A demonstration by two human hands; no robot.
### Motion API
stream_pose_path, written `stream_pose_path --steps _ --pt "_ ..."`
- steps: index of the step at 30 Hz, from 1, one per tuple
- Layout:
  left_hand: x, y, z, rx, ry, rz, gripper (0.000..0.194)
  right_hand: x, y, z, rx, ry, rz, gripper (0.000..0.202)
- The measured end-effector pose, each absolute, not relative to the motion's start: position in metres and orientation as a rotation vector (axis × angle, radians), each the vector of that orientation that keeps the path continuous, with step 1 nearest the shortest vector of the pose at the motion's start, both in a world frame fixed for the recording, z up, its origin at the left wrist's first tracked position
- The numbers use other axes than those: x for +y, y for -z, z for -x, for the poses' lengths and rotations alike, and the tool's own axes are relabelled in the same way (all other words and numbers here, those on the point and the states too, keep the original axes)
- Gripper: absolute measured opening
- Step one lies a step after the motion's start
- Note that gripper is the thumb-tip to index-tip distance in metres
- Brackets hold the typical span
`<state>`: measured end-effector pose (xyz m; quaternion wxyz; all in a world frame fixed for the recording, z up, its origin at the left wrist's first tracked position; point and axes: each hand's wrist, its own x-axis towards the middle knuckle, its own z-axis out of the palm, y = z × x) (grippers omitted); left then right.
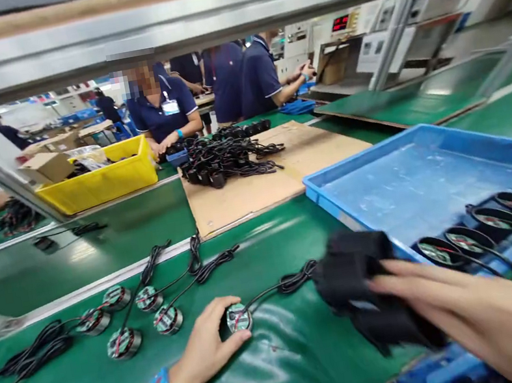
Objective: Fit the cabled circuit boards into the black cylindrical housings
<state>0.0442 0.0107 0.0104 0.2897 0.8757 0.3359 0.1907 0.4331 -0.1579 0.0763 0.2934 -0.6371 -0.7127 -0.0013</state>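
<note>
My left hand (215,337), with a blue wristband, has thumb and fingers closed around a small round motor (239,319) topped by a green circuit board. A coiled black cable (296,278) runs from this motor to the right. Over the mat's right part, my right hand (448,299) grips black plastic housings (359,285); they are blurred, and I cannot tell how many there are. Left of my left hand lie several similar motors (124,343) with bundled black cables (48,347).
At right stands a blue tray (359,216) with black cabled housings (463,241) along its near side. Beyond the green mat (265,242), a cardboard sheet (317,144) bears a heap of black cabled parts (225,157). A yellow bin (101,186), a metal crossbar (224,9) and co-workers are farther back.
</note>
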Motion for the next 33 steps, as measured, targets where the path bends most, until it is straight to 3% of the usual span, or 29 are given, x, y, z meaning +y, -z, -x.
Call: stream_pose_path --steps 4,8,10,15,16,19,22,24,28,33 --pt "0.003 -0.011 -0.043 0.825 -0.483 -2.222 0.05 -0.002 -0.121 -0.365 -2.377 -0.109 1.796 0.05" --pt "0.002 -0.002 -0.035 0.742 -0.532 -2.131 0.098 0.074 -0.109 -0.326 -2.492 -0.109 1.803 0.038" --pt "0.004 0.0 -0.031 0.733 -0.645 -2.047 0.111 0.074 -0.1 -0.319 -2.476 -0.073 1.826 0.037" --pt "0.028 -0.015 -0.042 0.972 -0.92 -2.05 0.056 0.01 -0.089 -0.3 -2.451 -0.101 1.697 0.039" --pt "0.038 -0.02 -0.05 1.017 -0.939 -2.116 0.057 -0.004 -0.084 -0.294 -2.476 -0.221 1.607 0.049" --pt "0.072 -0.029 -0.08 1.06 -0.863 -2.346 0.084 -0.032 -0.061 -0.274 -2.446 -0.614 1.404 0.08" --pt "0.102 -0.027 -0.113 1.006 -0.729 -2.449 0.104 -0.038 -0.038 -0.26 -2.353 -0.788 1.378 0.064" --pt "0.114 -0.025 -0.13 0.966 -0.704 -2.459 0.098 -0.036 -0.028 -0.256 -2.296 -0.818 1.388 0.055" --pt "0.115 -0.03 -0.137 0.975 -0.741 -2.444 0.059 -0.037 -0.028 -0.261 -2.204 -0.763 1.448 0.052" --pt "0.064 -0.039 -0.092 0.995 -0.769 -2.337 0.064 -0.053 -0.057 -0.299 -2.06 -0.538 1.308 0.042"
